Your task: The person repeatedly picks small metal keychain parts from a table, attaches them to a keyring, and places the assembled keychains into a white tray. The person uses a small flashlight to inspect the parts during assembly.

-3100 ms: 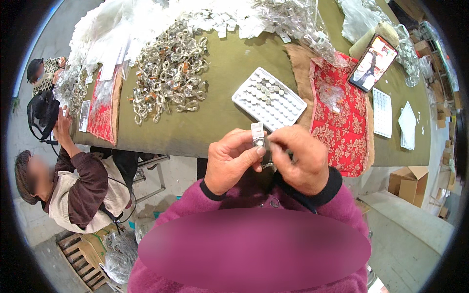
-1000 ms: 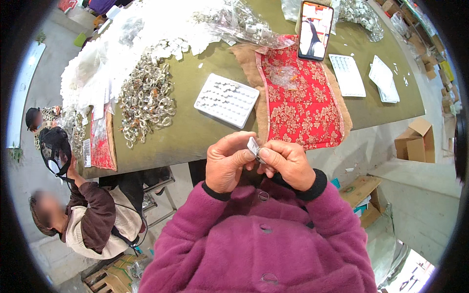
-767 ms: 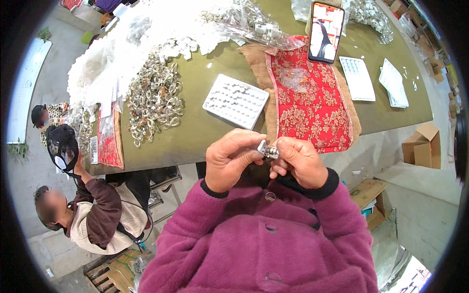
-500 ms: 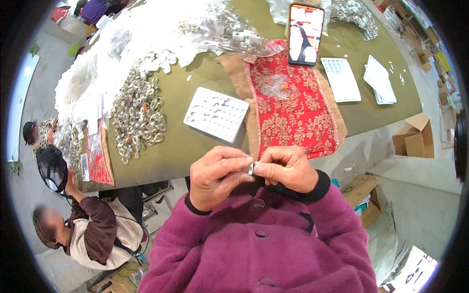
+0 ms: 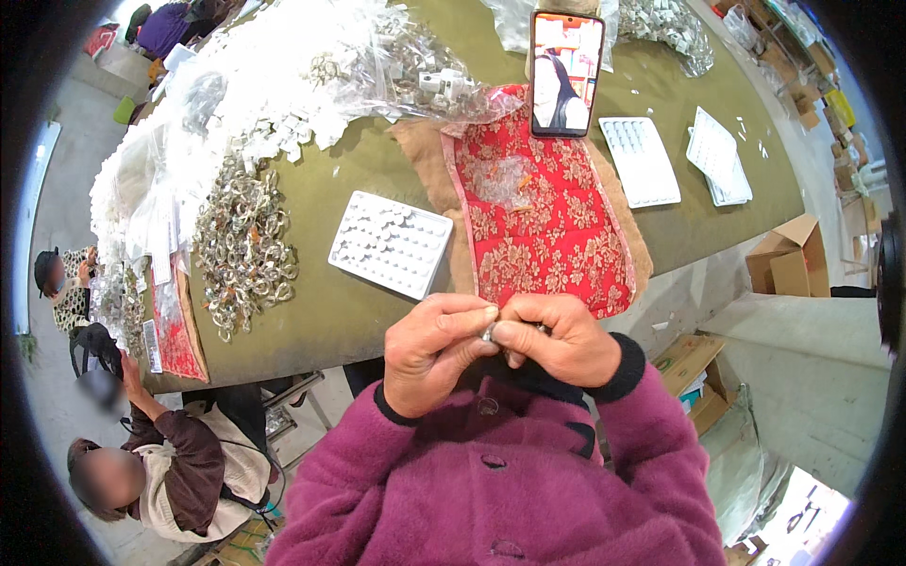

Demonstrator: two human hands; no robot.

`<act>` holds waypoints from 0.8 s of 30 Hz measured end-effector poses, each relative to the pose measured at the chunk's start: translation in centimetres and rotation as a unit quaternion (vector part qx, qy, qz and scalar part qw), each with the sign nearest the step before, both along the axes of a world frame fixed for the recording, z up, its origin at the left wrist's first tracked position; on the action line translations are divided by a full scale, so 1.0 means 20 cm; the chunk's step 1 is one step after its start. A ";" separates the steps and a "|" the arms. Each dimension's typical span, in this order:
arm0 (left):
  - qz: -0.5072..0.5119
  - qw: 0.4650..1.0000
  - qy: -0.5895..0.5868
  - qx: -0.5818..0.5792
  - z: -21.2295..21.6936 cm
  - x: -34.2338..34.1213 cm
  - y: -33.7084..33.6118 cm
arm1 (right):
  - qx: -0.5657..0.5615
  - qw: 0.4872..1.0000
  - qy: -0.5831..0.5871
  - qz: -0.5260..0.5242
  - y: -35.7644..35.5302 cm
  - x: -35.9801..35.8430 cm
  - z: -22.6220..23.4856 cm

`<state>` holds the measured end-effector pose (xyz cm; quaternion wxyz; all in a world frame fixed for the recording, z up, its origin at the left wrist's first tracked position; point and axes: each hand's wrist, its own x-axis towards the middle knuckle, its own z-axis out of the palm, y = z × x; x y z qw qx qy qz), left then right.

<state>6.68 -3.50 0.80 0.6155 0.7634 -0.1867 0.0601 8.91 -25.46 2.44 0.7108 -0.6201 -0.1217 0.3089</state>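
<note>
While a small silvery metal piece [image 5: 489, 332] is pinched between both hands at chest height, left hand [image 5: 432, 363] and right hand [image 5: 557, 341] closed fingertip to fingertip, the white compartment tray [image 5: 392, 243] just beyond appears partly filled; a heap of metal rings [image 5: 243, 247] is left further to the left.

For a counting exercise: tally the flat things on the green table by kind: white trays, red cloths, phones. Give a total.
White trays: 3
Red cloths: 2
Phones: 1
Total: 6
</note>
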 end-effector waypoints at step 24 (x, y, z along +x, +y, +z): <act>-0.007 0.893 0.294 -0.341 -0.01 -0.07 0.05 | -0.128 0.907 -0.374 -0.143 0.09 0.01 0.00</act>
